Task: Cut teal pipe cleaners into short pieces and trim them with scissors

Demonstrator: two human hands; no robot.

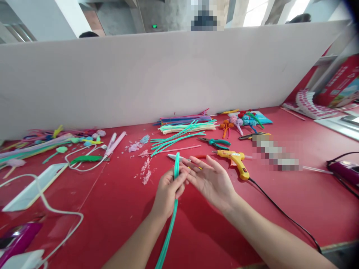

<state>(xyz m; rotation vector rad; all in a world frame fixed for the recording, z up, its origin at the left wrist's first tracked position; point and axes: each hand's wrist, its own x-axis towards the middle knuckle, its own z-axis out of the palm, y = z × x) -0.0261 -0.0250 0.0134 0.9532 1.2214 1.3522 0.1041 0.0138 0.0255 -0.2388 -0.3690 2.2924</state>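
Observation:
My left hand [170, 188] is closed around a bundle of teal pipe cleaners [171, 224], whose short ends stick up above the fist. Their long ends run down past the lower edge of the view. Beside it, my right hand [211, 181] is turned palm up with its fingers stretched out, its fingertips close to the left hand and the bundle; nothing lies in the palm. More teal pipe cleaners [179, 140] rest on the table beyond the hands. Partly hidden behind the fingers are scissors [172, 157] or a similar pointed metal tool.
A yellow glue gun [237, 162] with a black cord lies right of my hands, near teal-handled pliers [215, 142]. Pink tongs [114, 144] with a white cord, a white tray [36, 186] and fluffy scraps [146, 172] are leftward. A white partition [168, 78] borders the red table's back.

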